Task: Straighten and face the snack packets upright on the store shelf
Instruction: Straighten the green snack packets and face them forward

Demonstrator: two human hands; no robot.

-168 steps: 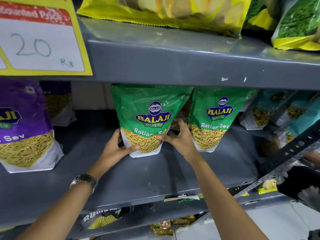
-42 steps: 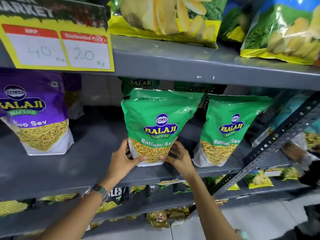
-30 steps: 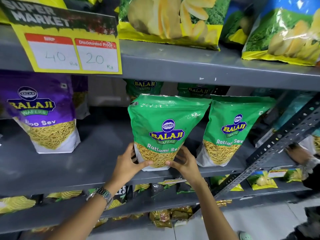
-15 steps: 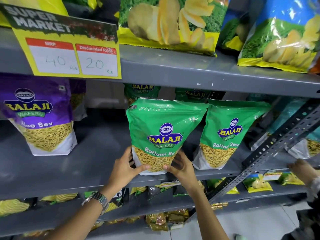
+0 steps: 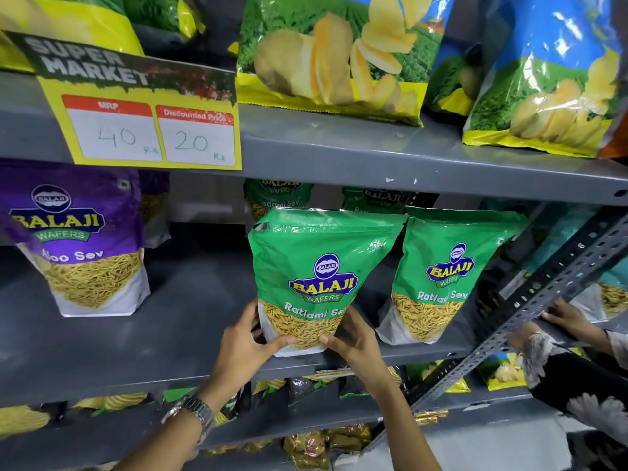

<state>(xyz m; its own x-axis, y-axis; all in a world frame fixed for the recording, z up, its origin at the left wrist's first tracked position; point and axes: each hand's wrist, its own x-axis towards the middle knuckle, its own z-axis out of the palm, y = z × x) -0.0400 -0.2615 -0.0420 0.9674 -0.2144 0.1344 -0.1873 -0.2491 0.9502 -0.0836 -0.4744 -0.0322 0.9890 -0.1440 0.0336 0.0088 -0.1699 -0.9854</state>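
a: which step is in hand?

b: squaring up one packet, i'd say. the left hand (image 5: 246, 348) and the right hand (image 5: 355, 345) clasp the bottom corners of the green ratlami sev packet (image 5: 321, 277), thumbs across its front. it stands upright at the front edge of the middle shelf (image 5: 163, 338), logo facing out.

a: and next?

b: probably letting go gently so it doesn't tip, then checking the second green packet (image 5: 445, 277) just beside it on the right, which leans slightly.

a: any writing?

b: both green ones read "balaji wafers" and "ratlami sev". the purple packet (image 5: 78, 243), well apart to the left, says "balaji wafers, aloo sev". the yellow price tag (image 5: 142, 107) reads "super market", "mrp 40 rs", "discounted price 20 rs".
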